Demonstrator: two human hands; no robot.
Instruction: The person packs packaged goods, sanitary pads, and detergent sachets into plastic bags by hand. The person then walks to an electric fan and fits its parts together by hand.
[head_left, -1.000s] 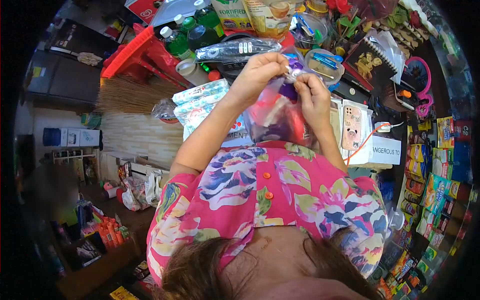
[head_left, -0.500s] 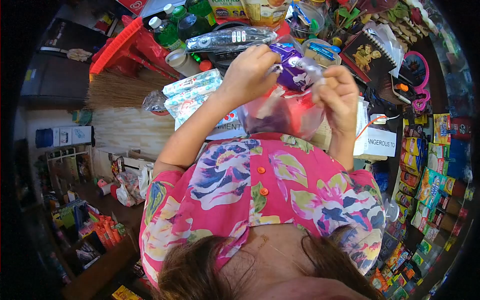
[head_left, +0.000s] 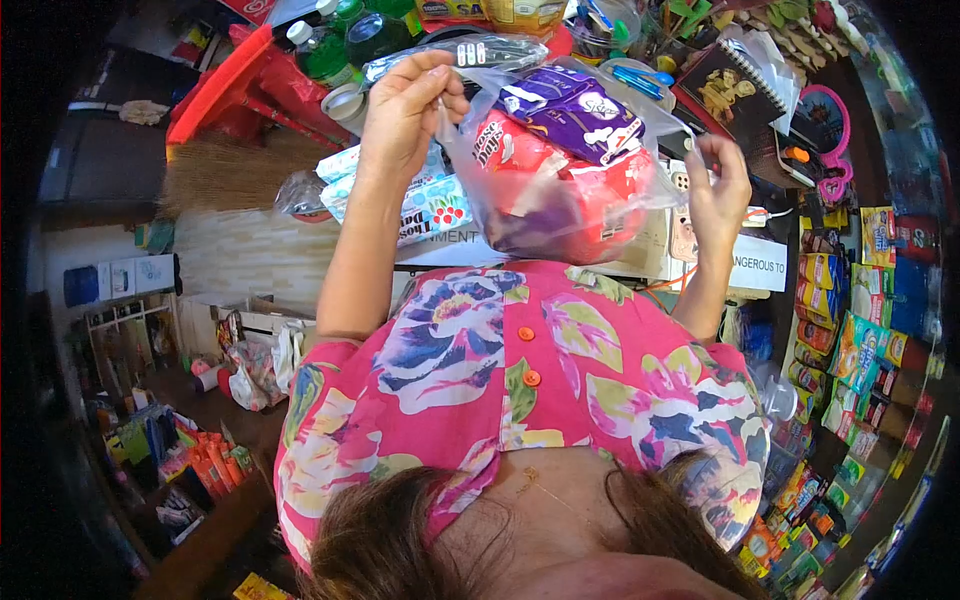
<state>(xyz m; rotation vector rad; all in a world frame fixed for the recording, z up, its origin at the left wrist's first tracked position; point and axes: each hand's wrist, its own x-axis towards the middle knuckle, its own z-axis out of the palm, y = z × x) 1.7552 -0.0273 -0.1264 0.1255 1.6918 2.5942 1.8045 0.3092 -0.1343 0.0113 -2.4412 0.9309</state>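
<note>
A clear plastic bag (head_left: pixel 480 215) is stretched wide between my hands in front of my chest. Inside it are red packs (head_left: pixel 500 150) printed "Those Days", and a purple pack (head_left: pixel 590 105) lies at its mouth. My left hand (head_left: pixel 405 110) pinches the bag's left edge between thumb and fingers. At the opposite edge, my right hand (head_left: pixel 720 185) has thumb and fingertips closed on the plastic. Light blue and white packs (head_left: pixel 430 205) with a cherry print lie beside my left forearm, partly hidden by it.
Green bottles (head_left: pixel 375 40) and a black item in clear wrap (head_left: pixel 475 55) stand beyond the bag. A red-topped broom (head_left: pixel 220 90) is at the left. A spiral notebook (head_left: pixel 730 85) and a pink-framed mirror (head_left: pixel 825 125) lie right. Snack packets (head_left: pixel 860 350) hang at far right.
My hands have moved apart, spreading the bag's mouth wide. The bunched plastic is opened out, and the purple and red packs now show more fully.
</note>
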